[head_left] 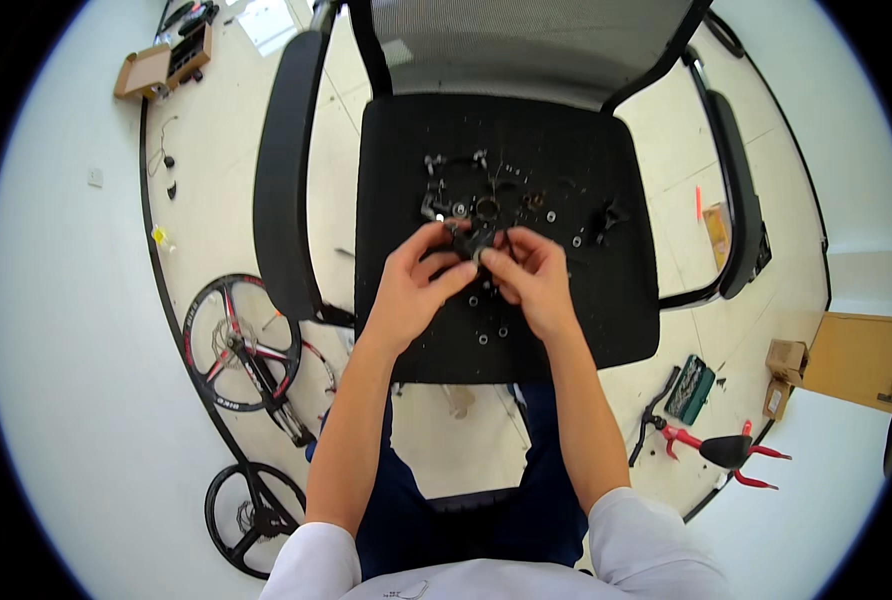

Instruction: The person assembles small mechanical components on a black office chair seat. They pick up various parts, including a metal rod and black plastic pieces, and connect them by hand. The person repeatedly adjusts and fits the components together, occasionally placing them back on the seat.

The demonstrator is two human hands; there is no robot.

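Note:
My left hand (pixel 412 286) and my right hand (pixel 542 284) meet over the black chair seat (pixel 606 310). Both have their fingers closed on a small black mechanical part (pixel 475 242), which the fingertips partly hide. Just beyond it on the seat are a brownish metal ring (pixel 486 209) and a dark bracket with silver ends (pixel 456 161). Another black part (pixel 611 217) lies to the right. Small silver rings, such as a washer (pixel 551 216), are scattered around the hands.
Armrests flank the seat on the left (pixel 288 180) and right (pixel 734 190). Left on the floor lie a spoked wheel (pixel 228 345) and a second black wheel (pixel 251 520). At right are a green toolbox (pixel 690 389) and a red fork-like frame piece (pixel 681 436). An opened cardboard box (pixel 144 72) sits far left.

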